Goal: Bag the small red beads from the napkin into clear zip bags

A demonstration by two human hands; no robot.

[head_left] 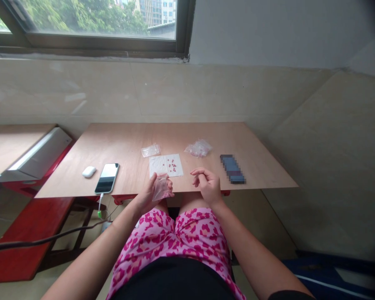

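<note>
Bag (160, 186) held ready, red bits (173, 166) loose on the sheet (156, 163): judged a bag-handling step.
Clock centred on the sheet, 12 toward the window (103, 43): left hand (150, 192) at 6, thumb and fingers clamped on the bag, at the table's (125, 143) near edge (contents, if any, too small to tell); right hand (207, 183) near 4, fingers curled, thumb close to forefinger, and I cannot tell whether the tips meet; flat packet (150, 151) at 10, loose heap (200, 148) of clear bags at 2. My judgement: any next touch on the bits calls for a fine fingertip pinch and a steady bag.
</note>
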